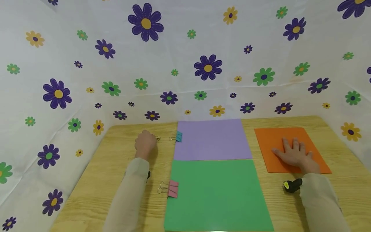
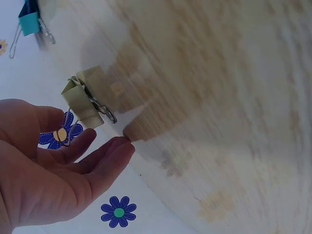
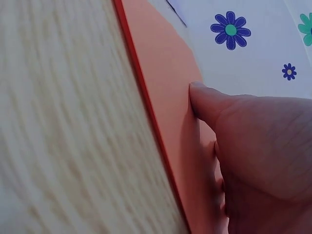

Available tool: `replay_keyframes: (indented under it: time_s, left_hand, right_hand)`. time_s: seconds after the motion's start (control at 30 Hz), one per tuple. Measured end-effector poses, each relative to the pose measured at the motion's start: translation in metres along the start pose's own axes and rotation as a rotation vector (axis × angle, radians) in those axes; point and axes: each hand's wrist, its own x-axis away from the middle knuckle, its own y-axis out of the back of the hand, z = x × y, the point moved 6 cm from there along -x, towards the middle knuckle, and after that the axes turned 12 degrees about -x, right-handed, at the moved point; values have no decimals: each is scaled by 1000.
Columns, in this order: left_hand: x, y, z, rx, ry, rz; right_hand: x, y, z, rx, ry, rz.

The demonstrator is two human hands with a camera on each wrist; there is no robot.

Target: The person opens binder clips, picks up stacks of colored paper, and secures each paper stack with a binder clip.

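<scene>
1. My left hand (image 1: 145, 141) has its fingers loosely bent, with thumb and forefinger at a handle of the cream clip (image 2: 84, 103); whether they pinch it I cannot tell.
2. The clip is at the far left of the table (image 1: 116, 161), left of the blue clip (image 1: 179, 136) on the lilac sheet (image 1: 213, 140). Whether it rests on the wood or is just off it, I can't be sure.
3. For a good hold, I judge thumb and forefinger should meet squarely on the metal, away from the clip's mouth, without pushing it along the wood.
4. My right hand (image 1: 295, 154) lies flat on the orange sheet (image 1: 266, 137), fingers spread, gripping nothing; light, even pressure should suit it.
5. In the left wrist view, the clip's body runs slantwise, upper left to lower right. The nearer handle points down toward my fingers; the other slants down and right.
6. In the head view my hand hides most of it, so its axis is unclear there.
</scene>
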Motion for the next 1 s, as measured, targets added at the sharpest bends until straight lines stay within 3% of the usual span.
replay_keyframes:
  time_s: [0.33, 0.57, 0.77, 1.0]
  left_hand:
    - [-1, 4, 3, 33, -12, 56]
    - [1, 8, -4, 122, -107, 63]
    - [1, 2, -2, 321, -131, 74]
    - [10, 4, 9, 669, -68, 96]
  right_hand:
    - [1, -2, -4, -21, -5, 3]
    - [1, 0, -1, -5, 10, 7]
    - [0, 1, -2, -7, -2, 12]
    - [0, 3, -1, 3, 0, 2]
